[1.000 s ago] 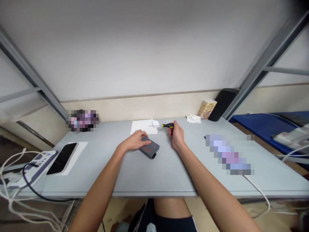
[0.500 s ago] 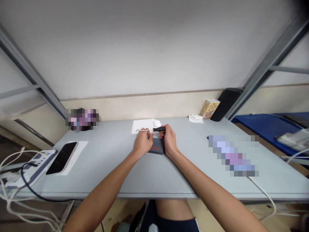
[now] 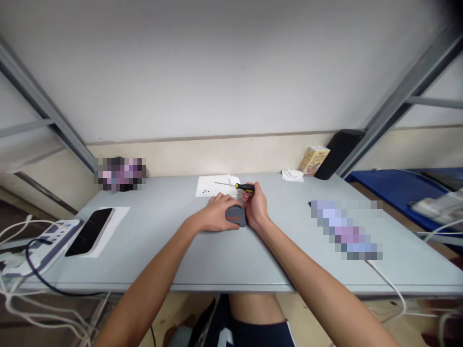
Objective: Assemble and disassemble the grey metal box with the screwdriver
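My left hand [image 3: 216, 214] is closed around the left part of a small dark grey box [image 3: 236, 216] with red markings, thumb at its near edge and fingers over its far side. In my right hand [image 3: 258, 206] is a screwdriver [image 3: 246, 187] with a black and yellow handle, its thin shaft pointing left. The wrist side of that hand rests by the box's right edge. Beyond the box lies a sheet of white paper [image 3: 203, 183], bearing several tiny dark screws [image 3: 206, 191]. A white rounded object on the paper is partly hidden behind the screwdriver.
At left are a phone [image 3: 92, 231] on white paper and a power strip [image 3: 50, 246] with cables. A crumpled tissue [image 3: 292, 175], a yellow carton [image 3: 314, 161] and a black cylinder [image 3: 340, 154] stand at the back right. A blurred-out object [image 3: 343, 231] with a cable lies right.
My left hand has come away from the screwdriver's tip and spread round the box's left part. The screwdriver, still in my right hand, has risen slightly and shifted right.
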Available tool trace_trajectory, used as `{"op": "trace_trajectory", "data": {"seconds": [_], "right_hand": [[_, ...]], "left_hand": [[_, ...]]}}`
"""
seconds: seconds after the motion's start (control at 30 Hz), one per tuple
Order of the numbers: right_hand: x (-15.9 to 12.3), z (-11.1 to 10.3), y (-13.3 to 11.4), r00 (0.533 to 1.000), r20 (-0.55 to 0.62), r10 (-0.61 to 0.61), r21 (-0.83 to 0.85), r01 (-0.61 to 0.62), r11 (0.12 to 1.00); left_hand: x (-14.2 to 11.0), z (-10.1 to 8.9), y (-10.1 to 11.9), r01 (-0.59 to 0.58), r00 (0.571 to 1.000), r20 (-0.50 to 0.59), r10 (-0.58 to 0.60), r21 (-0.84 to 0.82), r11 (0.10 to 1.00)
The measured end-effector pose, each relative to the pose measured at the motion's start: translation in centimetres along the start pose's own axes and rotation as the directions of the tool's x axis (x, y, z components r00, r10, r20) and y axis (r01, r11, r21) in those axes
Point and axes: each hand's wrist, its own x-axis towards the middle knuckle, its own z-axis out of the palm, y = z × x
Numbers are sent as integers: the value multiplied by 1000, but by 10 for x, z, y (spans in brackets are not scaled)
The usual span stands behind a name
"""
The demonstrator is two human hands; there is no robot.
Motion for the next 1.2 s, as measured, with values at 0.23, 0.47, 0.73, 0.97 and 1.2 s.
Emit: {"op": "trace_trajectory", "data": {"seconds": [0.23, 0.47, 0.73, 0.97, 1.2], "right_hand": [[2, 0, -8, 996, -31, -84, 2, 85, 996], [-6, 6, -26, 991, 47, -129, 62, 126, 990], [-20, 16, -9, 966, 257, 30, -65, -14, 998], [-10, 5, -11, 975, 222, -22, -320, 94, 943], [-13, 6, -25, 976, 218, -26, -236, 79, 968]], "left_hand": [[6, 12, 8, 35, 997, -64, -34, 14, 999], [-9, -26, -24, 141, 980, 161, -119, -131, 981], [-8, -32, -39, 272, 953, 186, -239, -174, 947], [-9, -34, -47, 240, 956, 227, -185, -243, 940], [-9, -31, -55, 244, 955, 236, -180, -277, 930]]}}
